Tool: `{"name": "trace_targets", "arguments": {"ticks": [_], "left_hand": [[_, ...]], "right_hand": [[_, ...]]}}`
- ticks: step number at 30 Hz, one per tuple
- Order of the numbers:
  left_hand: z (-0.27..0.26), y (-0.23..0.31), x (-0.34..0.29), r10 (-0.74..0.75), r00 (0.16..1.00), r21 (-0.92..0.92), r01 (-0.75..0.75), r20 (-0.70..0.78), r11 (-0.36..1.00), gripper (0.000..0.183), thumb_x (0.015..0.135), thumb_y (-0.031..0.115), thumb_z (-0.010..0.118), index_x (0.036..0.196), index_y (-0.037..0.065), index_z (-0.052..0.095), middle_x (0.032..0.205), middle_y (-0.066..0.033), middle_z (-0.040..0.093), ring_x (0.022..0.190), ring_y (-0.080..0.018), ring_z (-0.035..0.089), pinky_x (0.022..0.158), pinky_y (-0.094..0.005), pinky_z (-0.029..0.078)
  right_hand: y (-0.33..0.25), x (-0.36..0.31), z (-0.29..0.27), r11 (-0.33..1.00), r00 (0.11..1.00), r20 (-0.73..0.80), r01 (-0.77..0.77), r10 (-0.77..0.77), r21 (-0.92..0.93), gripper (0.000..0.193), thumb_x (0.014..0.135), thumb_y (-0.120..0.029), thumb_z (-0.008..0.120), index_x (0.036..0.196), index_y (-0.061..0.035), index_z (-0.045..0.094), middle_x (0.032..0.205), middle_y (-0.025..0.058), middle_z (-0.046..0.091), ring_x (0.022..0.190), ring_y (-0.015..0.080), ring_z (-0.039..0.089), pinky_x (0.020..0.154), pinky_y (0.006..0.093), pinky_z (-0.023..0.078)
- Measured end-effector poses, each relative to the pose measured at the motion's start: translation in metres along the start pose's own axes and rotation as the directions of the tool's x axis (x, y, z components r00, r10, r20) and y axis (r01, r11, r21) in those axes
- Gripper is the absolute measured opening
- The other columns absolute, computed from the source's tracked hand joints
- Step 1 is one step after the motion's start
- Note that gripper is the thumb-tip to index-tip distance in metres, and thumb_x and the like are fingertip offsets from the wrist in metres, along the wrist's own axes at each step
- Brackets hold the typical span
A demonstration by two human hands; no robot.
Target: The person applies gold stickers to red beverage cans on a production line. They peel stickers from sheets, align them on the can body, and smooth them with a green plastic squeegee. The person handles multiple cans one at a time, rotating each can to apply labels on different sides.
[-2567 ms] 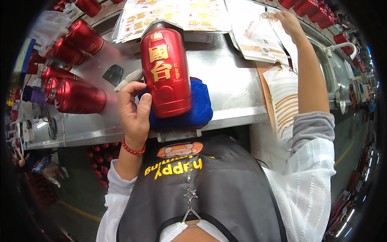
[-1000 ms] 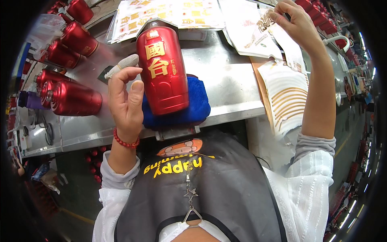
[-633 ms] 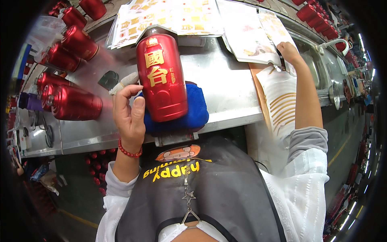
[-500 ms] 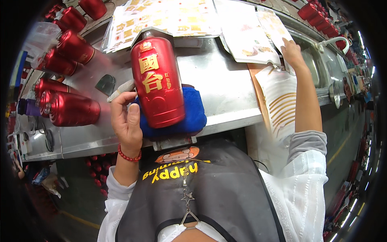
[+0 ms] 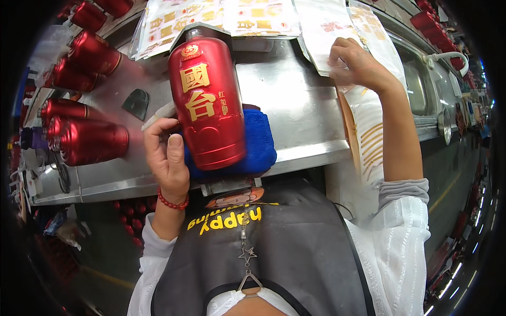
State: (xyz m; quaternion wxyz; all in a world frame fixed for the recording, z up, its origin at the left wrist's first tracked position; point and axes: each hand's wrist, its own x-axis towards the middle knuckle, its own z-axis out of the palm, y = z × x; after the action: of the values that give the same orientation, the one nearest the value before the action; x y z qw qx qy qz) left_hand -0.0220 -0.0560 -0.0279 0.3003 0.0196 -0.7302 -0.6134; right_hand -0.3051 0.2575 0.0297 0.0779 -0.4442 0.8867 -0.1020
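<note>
Left hand [image 5: 167, 158] sits at the left side of a red metallic bottle with gold markings [image 5: 208, 142]; thumb and fingers parted, not clenched around it, whitish wrap [image 5: 161, 115] on one finger, red beaded bracelet [image 5: 173, 200] at the wrist. Bottle lies neck away from the person, lower part over a folded blue cloth [image 5: 260, 137], neck end by a dark grey angular bracket [image 5: 216, 32].

Right hand [image 5: 353, 63] is well right of the bottle, fingers curled at the near edge of a white paper sheet [image 5: 319, 37]; blurred, cannot tell if anything is pinched.

Beyond the bottle: white sheets with gold decals [image 5: 263, 18]. Right of it: white sheet with curved gold strips [image 5: 371, 142]. Left of it: flat dark green piece [image 5: 136, 104], then more red metallic bottles [image 5: 95, 139]. Under all this, a shiny metal table [image 5: 300, 121].
</note>
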Motion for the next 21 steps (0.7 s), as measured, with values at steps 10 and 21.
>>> {"name": "trace_targets", "arguments": {"ticks": [10,21], "left_hand": [[0.0,-0.003,0.0,-0.014,1.0,0.005,0.014,-0.001,1.0,0.028,0.103,0.014,0.053,0.124,-0.004,0.049,0.122,-0.0118,0.055,0.113,-0.0168,0.052,0.102,-0.0312,0.039],[-0.003,-0.003,-0.006,-0.065,0.997,0.093,0.069,-0.037,0.993,0.034,0.103,0.025,0.052,0.12,-0.005,0.05,0.117,-0.0124,0.054,0.107,-0.0175,0.052,0.097,-0.0323,0.041]], "right_hand": [[0.001,0.015,-0.014,0.956,0.955,0.257,-0.208,0.152,0.206,0.012,0.08,-0.007,0.073,0.086,-0.0032,0.063,0.095,0.0081,0.058,0.094,0.0249,0.057,0.084,0.0339,0.047],[0.183,0.092,-0.02,0.937,0.916,-0.301,-0.317,0.263,-0.147,0.022,0.089,-0.01,0.059,0.106,-0.0045,0.072,0.107,0.0176,0.068,0.102,0.0324,0.065,0.089,0.0387,0.05]]}}
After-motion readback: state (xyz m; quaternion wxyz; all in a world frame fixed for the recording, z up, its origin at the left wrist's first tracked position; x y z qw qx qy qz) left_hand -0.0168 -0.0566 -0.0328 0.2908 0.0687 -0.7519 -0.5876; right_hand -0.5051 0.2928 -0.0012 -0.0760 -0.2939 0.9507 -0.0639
